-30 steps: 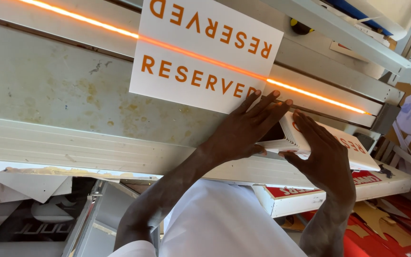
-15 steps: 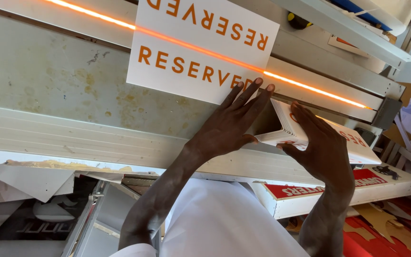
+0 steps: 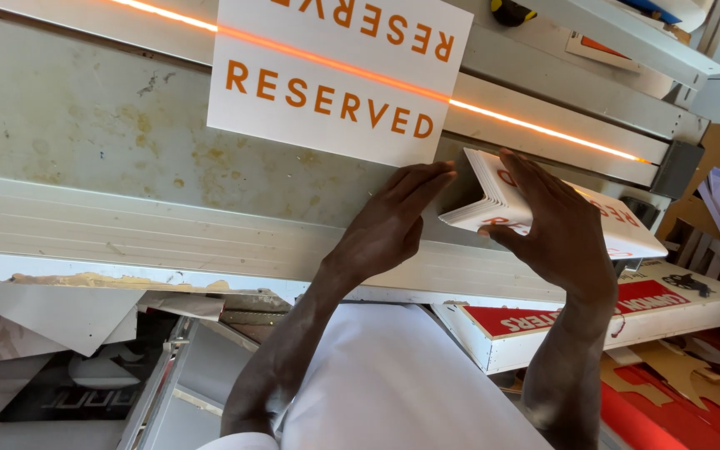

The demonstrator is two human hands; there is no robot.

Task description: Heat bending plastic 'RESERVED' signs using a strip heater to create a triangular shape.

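Flat on the stained, scuffed cream metal bed (image 3: 85, 133) of a cutting machine: a smooth white rectangular card sheet with orange block lettering (image 3: 335, 75), matte, crisp-edged, printed twice, the far print upside down. Across the sheet and along the machine, a thin glowing orange line of light (image 3: 543, 129), straight and bright. At the near right corner of the sheet, the left hand (image 3: 393, 225), palm down, fingers straight and close together, fingertips pressed on the bed right at the sheet's lower edge; nothing gripped. Just beside it to the right, the right hand (image 3: 556, 229), spread wide and curved over a thick stack of white cards with orange-red print (image 3: 535, 212), thumb under the near edge, fingers over the top, the stack tilted with its layered edges fanned slightly toward the left hand. Stack resting on the bed near the ribbed pale front rail (image 3: 127, 233), long, grooved and glossy. Behind, a grey metal guide bar (image 3: 560, 108), flat and angular, ending in a dark block at the right. Below the rail, a shallow white box with a red printed top (image 3: 618, 312), long and rectangular, well apart from the sheet. Lower left, loose pale paper offcuts (image 3: 52, 312), ragged and triangular, over dark printed board. Lower middle, white cloth of the person's garment (image 3: 393, 383), soft and faintly creased.
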